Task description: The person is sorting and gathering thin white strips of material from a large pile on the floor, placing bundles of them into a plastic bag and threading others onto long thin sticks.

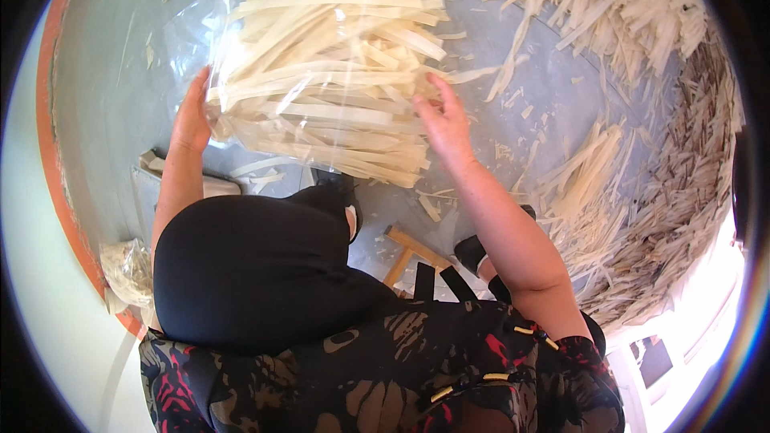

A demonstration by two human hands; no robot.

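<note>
A clear plastic bag [201,24] lies before me, filled with pale yellow, flat dried strips [337,75]. Their ends stick out at the bag's right side. My left hand [194,113] rests against the bag's left end, fingers stretched upward along it; whether it pinches the plastic is hidden. On the other side, my right hand [445,123] has its thumb and fingers apart, with the fingertips at the protruding strip ends. A few loose strips [505,72] trail to the right of that hand.
Large heaps of pale strips [637,6] and browner strips [668,192] curve along the right. A smaller loose bundle [583,174] lies nearer. Scraps litter the grey floor [505,126]. Another filled plastic bag [127,270] is by the left wall. A wooden stool part [406,249] stands between my feet.
</note>
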